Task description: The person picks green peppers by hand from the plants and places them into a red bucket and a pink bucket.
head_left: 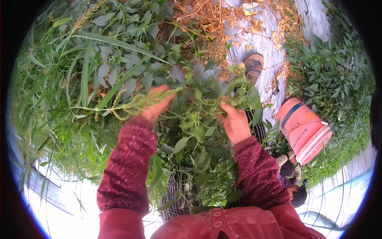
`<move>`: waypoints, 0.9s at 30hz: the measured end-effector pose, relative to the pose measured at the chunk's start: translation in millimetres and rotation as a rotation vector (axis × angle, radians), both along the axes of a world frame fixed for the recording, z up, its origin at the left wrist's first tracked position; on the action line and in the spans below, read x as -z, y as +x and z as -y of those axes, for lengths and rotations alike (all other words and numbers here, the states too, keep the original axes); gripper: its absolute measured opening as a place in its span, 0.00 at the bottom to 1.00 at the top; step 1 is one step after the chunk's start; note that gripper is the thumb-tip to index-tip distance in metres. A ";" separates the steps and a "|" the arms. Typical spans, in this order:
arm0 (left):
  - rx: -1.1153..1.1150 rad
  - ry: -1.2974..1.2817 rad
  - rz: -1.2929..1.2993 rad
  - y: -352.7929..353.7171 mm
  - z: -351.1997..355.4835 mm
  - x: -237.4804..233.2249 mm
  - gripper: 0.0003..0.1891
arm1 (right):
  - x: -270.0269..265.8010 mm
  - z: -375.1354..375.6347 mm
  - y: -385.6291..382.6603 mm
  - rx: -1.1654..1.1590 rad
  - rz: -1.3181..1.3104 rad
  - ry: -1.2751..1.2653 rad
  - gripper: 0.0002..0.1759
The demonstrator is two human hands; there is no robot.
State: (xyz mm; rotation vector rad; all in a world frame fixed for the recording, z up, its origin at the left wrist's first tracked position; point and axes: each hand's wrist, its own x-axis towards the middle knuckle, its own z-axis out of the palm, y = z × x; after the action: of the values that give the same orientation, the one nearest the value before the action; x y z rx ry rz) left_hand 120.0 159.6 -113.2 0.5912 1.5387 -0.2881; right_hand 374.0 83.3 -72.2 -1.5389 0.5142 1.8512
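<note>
A leafy green plant [199, 115] with thin stems and small pods or buds rises between my hands, close in front of my body. My left hand [159, 105] reaches into its left side; a grass seed head [139, 101] and leaves cover the fingers. At the plant's right side, my right hand [234, 121] has its thumb and fingers curled in around the leafy stems. Motion blurs the leaves above both hands. Whether a fruit is between the fingers cannot be made out.
A pink bucket [300, 127] stands tilted in view at the right. Beside it another person in a dark cap [299, 196] is low among the plants. A brown shoe [254, 65] rests on grey plastic sheeting [266, 89]. Dry leaves [207, 20] lie ahead; tall grass [51, 91] crowds the left.
</note>
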 end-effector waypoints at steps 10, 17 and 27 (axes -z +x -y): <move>-0.728 0.154 0.079 -64.7 -25.8 -117.5 0.12 | -30.6 -45.8 -9.8 -0.368 0.189 0.319 0.13; -0.905 0.212 0.290 -150.2 -41.6 -129.4 0.20 | -35.8 -74.7 -92.0 -0.666 0.291 0.893 0.20; -1.101 0.526 0.651 -179.1 -94.9 -140.0 0.13 | -35.5 -73.3 -115.4 -1.126 0.174 0.853 0.17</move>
State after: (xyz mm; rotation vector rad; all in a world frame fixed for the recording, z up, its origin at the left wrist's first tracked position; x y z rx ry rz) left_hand -59.2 254.5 26.8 0.1248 1.0794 1.0733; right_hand 258.5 156.6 -36.7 -1.3754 -1.3329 2.1444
